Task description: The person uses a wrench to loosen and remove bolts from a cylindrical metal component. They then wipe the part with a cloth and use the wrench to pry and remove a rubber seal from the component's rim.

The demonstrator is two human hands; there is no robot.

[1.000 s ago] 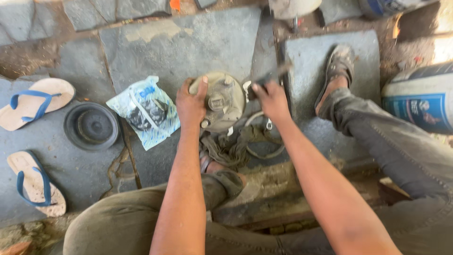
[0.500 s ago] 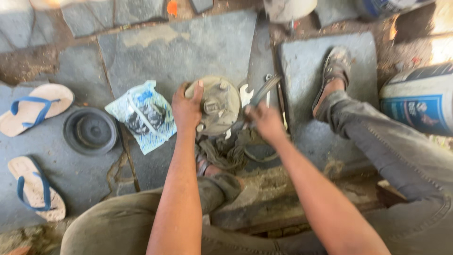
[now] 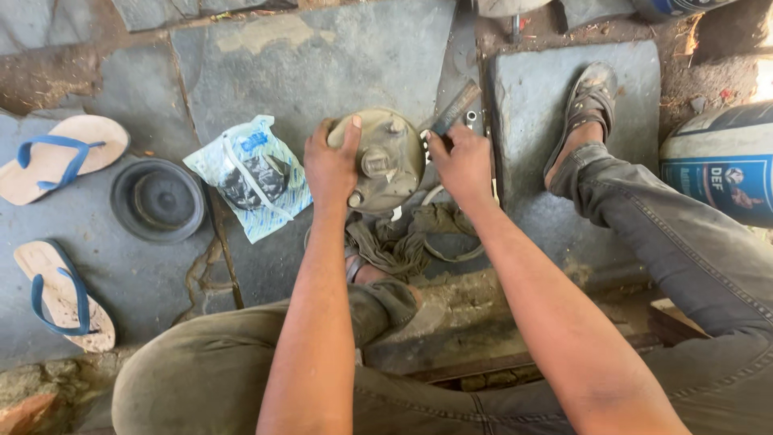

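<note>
My left hand (image 3: pixel 332 167) grips the round, grimy grey metal housing (image 3: pixel 380 161); my right hand (image 3: pixel 462 164) clamps a flat metal tool (image 3: pixel 456 107) against its rim.

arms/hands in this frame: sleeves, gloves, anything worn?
Both forearms are bare to the bottom edge of the frame, with no sleeves in view. The left hand and right hand wear no gloves; no watch, ring or wristband shows. Both hands look smudged with dark grime, the fingers especially.

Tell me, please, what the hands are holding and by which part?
The left hand grips the round metal part by its left rim; the right hand holds a flat metal tool by its lower end.
</note>
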